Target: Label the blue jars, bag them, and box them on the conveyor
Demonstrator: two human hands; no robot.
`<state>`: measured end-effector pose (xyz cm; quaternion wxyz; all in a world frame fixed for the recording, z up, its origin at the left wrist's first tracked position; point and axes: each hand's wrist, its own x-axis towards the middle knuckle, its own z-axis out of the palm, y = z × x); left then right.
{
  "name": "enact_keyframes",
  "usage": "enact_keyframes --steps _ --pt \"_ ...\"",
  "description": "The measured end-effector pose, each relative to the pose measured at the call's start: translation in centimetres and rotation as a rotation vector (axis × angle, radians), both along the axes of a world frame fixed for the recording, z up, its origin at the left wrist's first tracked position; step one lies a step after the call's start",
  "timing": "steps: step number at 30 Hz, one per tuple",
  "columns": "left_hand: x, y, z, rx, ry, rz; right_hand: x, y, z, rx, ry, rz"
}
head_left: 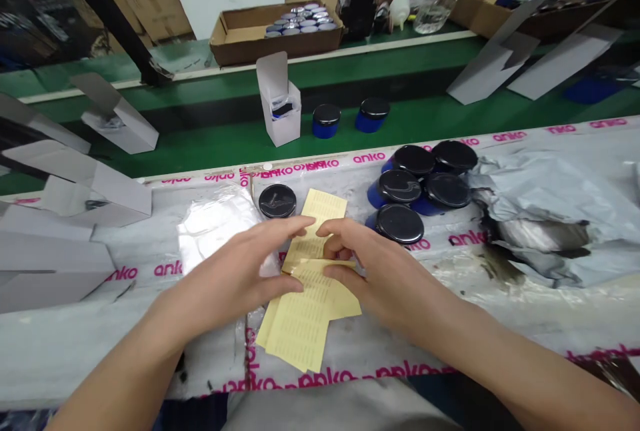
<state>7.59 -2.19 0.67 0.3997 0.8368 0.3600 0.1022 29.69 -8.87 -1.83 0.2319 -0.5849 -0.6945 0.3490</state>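
Observation:
Several yellow printed leaflets [300, 331] lie overlapped on the plastic-covered table in front of me. My left hand [255, 257] is over their left side, thumb and fingers apart with nothing between them. At the right, my right hand [353, 254] has curled fingers and a thumb closed on the edge of one yellow leaflet [343, 294], which looks bent or folded. A round black-lidded jar [277, 201] stands just beyond my left fingers. White plastic bags [215, 224] lie beside my left hand. Several blue jars with black lids [400, 186] are grouped beyond my right hand.
A torn grey plastic bag [560, 217] lies at the right. On the green conveyor belt [210, 137] are an open white box [283, 114] and two blue jars [326, 121]. More open white boxes [100, 184] stand at left. A cardboard tray [240, 41] of lids sits behind.

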Motion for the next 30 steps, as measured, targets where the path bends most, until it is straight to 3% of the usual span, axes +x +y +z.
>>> enact_keyframes --steps 4,8,15,21,23,26,28,30 --pt "1.6 -1.2 -1.3 -0.210 -0.007 0.088 0.4 -0.1 0.5 -0.001 0.041 -0.008" --pt "2.1 -1.2 -2.1 -0.303 -0.116 0.145 0.1 0.2 1.1 0.000 0.081 -0.021" --pt "2.2 -1.1 -2.1 -0.336 -0.151 0.162 -0.3 0.8 1.0 0.150 0.104 0.013" --pt "2.6 -1.4 -3.1 -0.320 -0.175 0.181 0.4 0.6 1.4 0.322 0.164 0.119" --pt "2.5 -1.9 -3.1 -0.230 -0.137 0.164 1.3 0.8 2.0 0.372 0.234 0.098" --pt "2.4 -1.6 -1.8 0.128 -0.092 0.143 3.2 1.5 2.9 0.377 0.339 -0.059" --pt "3.1 0.1 -0.2 0.374 -0.097 0.160 4.4 2.0 3.2 0.335 0.403 -0.173" --pt "5.1 3.4 1.4 0.494 -0.084 0.173 5.3 2.4 3.1 0.295 0.454 -0.259"
